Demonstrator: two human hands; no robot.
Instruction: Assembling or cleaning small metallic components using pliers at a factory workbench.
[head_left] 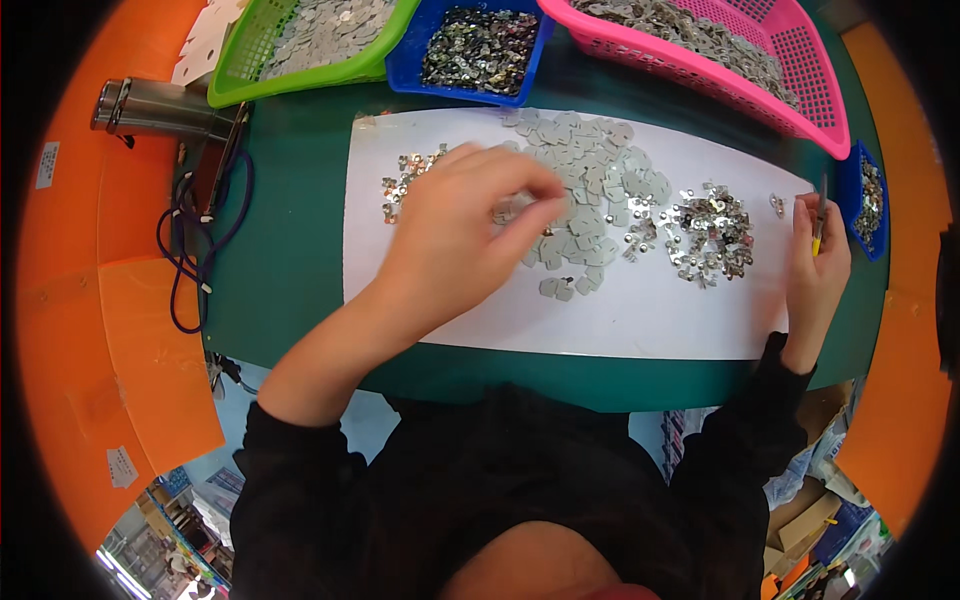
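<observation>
My left hand (455,220) hovers over the left part of a white sheet (480,325), its thumb and index finger curled toward each other in a pinch. Whatever lies between the fingertips is too small and blurred to make out. Right beside it spreads a heap of flat grey plates (585,165). Partly behind that hand is a cluster of small shiny metal pieces (405,180). At the sheet's right edge my right hand (822,265) is closed around a thin pointed tool (818,235) with a yellow part. A pile of shiny metal clips (710,235) lies left of it.
Along the far edge stand a green basket (300,85) of grey plates, a blue tray (460,92) of metal pieces and a pink basket (690,75). A small blue tray (857,200) sits far right. A steel flask (165,108) and dark cord (235,230) are at left.
</observation>
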